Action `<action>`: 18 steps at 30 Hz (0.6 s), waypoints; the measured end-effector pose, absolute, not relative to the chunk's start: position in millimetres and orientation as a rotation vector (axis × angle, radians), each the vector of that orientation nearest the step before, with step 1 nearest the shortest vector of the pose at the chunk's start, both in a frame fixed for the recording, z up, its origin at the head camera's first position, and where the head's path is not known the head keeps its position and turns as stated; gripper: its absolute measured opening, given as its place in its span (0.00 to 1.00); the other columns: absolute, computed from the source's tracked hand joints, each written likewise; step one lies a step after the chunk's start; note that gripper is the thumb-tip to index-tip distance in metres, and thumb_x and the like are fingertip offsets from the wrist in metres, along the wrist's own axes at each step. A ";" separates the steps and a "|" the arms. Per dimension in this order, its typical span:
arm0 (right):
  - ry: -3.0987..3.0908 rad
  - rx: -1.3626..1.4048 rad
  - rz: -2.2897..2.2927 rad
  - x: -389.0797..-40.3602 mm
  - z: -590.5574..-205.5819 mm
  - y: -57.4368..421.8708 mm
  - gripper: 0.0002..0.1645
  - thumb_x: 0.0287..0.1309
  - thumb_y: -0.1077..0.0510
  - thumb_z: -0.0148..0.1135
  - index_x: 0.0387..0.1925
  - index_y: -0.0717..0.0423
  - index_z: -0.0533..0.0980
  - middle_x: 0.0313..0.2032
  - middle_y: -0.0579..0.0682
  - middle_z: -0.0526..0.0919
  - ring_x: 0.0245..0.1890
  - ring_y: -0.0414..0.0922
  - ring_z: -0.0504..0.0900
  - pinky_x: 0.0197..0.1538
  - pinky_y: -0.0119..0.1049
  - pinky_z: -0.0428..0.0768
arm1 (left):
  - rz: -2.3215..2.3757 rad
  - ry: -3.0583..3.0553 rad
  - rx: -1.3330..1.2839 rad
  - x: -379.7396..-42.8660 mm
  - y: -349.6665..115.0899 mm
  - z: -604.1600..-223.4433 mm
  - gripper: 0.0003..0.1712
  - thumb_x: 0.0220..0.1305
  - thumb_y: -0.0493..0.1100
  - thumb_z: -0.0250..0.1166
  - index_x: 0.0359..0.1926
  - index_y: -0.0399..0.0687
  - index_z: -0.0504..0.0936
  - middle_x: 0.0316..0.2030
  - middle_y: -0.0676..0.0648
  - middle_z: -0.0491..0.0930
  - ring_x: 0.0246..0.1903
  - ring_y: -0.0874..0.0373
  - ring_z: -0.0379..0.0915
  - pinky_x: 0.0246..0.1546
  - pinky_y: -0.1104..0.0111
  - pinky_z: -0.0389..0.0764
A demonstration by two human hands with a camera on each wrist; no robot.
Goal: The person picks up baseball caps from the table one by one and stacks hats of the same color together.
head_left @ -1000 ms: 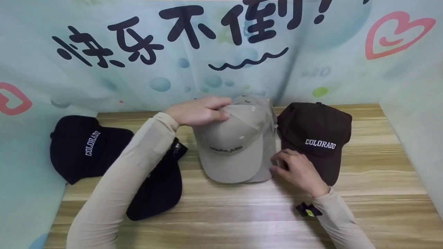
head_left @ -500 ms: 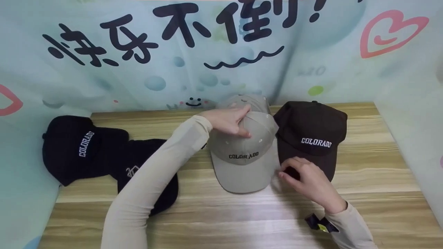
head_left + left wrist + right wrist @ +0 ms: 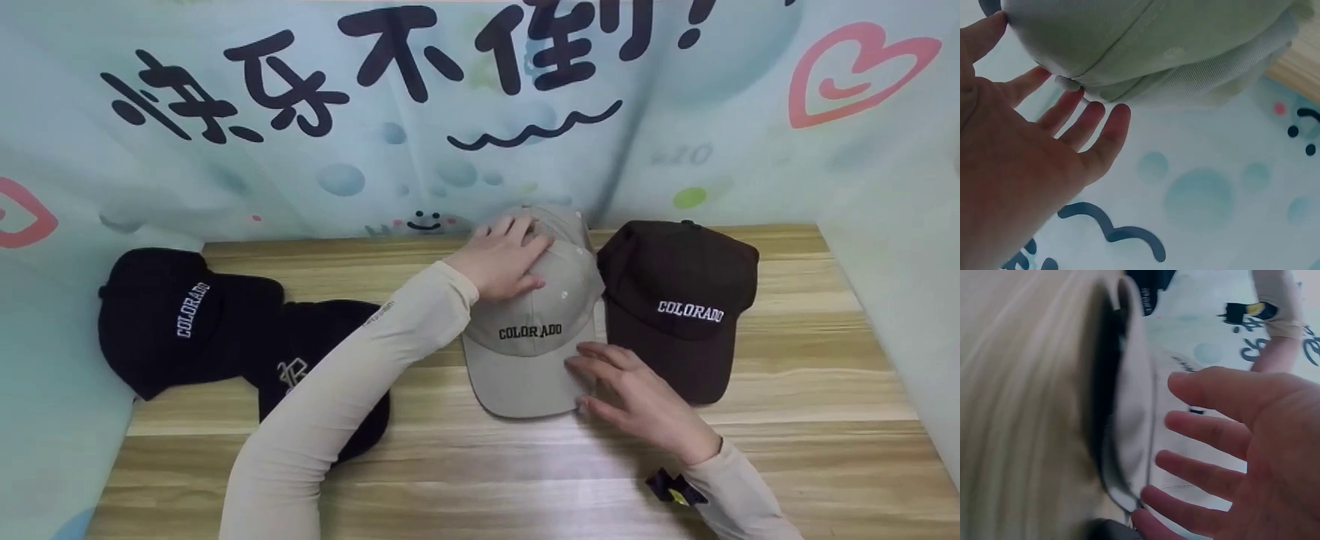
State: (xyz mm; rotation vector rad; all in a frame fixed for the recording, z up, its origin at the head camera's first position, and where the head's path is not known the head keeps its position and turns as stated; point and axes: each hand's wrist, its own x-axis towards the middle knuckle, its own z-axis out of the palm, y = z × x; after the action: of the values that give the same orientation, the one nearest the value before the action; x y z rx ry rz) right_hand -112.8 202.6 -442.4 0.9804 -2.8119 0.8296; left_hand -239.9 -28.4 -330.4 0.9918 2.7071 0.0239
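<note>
In the head view a light grey baseball cap (image 3: 529,379) lettered COLORADO lies brim toward me, in front of a second grey cap (image 3: 571,222) that it partly hides. My left hand (image 3: 501,261) rests on the front cap's crown, fingers spread. The left wrist view shows those fingertips (image 3: 1120,115) against the fabric by the crown's top button. With loosely spread fingers, my right hand (image 3: 649,405) is at the right side of the front cap's brim. Seen from the right wrist, its fingers are apart beside the cap; whether they touch it I cannot tell.
Just right of the grey caps sits a dark brown COLORADO cap (image 3: 679,262). Two black caps, one lettered COLORADO (image 3: 142,322) and one with an emblem (image 3: 322,330), overlap at left, partly behind my left sleeve. A printed cloth (image 3: 337,180) backs the wooden table (image 3: 480,480).
The front grey cap has shifted right and slightly toward me, with my left hand moving right on its crown. My right hand's fingers have loosened and come over to the brim's right edge.
</note>
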 end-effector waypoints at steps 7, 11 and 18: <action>-2.888 0.853 0.665 -115.1 -452.4 191.3 0.34 0.51 0.44 0.72 0.58 0.53 0.76 0.60 0.56 0.73 0.58 0.57 0.72 0.52 0.56 0.72 | -0.018 2.720 0.946 -230.5 -50.4 -318.3 0.37 0.69 0.55 0.57 0.73 0.52 0.57 0.72 0.40 0.47 0.69 0.43 0.45 0.63 0.47 0.54; -2.895 0.778 0.694 -116.5 -453.1 185.5 0.33 0.47 0.45 0.74 0.55 0.53 0.78 0.59 0.57 0.73 0.56 0.58 0.74 0.51 0.55 0.74 | -0.079 2.719 0.866 -225.5 -73.1 -312.1 0.36 0.69 0.54 0.58 0.72 0.50 0.58 0.70 0.38 0.50 0.68 0.41 0.45 0.64 0.45 0.52; -2.842 0.664 0.597 -113.4 -455.5 176.4 0.39 0.36 0.36 0.77 0.45 0.57 0.79 0.60 0.67 0.71 0.53 0.63 0.76 0.48 0.57 0.76 | -0.132 2.615 0.653 -224.0 -115.5 -307.7 0.32 0.71 0.51 0.55 0.70 0.42 0.62 0.68 0.33 0.51 0.69 0.37 0.40 0.64 0.42 0.49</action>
State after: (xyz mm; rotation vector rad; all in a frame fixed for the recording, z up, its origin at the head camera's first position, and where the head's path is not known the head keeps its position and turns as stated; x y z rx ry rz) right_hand -113.4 176.4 -455.5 0.6642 -2.8420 0.5965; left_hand -224.0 -115.5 -307.7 0.6533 2.6147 -0.1317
